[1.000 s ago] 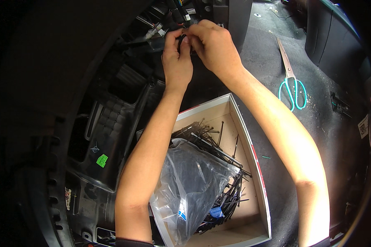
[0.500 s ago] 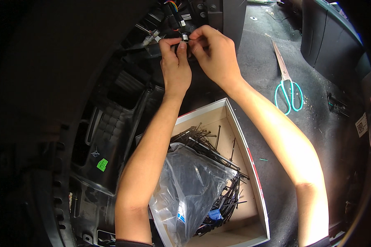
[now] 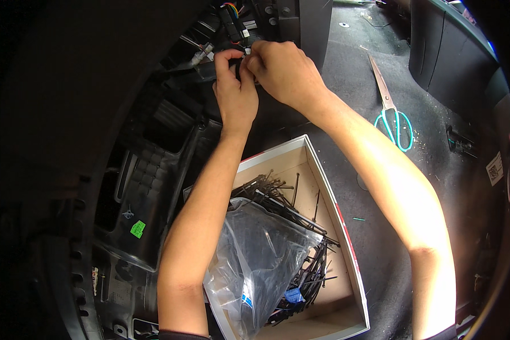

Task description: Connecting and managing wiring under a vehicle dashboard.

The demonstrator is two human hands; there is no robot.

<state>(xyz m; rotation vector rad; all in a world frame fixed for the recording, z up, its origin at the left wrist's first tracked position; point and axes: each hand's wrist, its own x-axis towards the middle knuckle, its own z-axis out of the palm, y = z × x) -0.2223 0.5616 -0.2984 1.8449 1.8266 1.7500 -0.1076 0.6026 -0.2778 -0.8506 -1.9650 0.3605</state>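
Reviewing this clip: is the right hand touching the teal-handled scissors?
Apart. The head view shows it: a strip of dark surface lies between the right hand and the teal-handled scissors.

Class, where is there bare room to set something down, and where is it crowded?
Mostly bare: floor between right hand and scissors; floor between box and right arm, below the green sliver. Crowded: inside the box, with cable ties and plastic bag; beyond the left hand, among wires.

Dark grey floor (image 3: 351, 90) with teal-handled scissors (image 3: 387, 102), a green sliver (image 3: 358, 219) and an open box (image 3: 337, 226).
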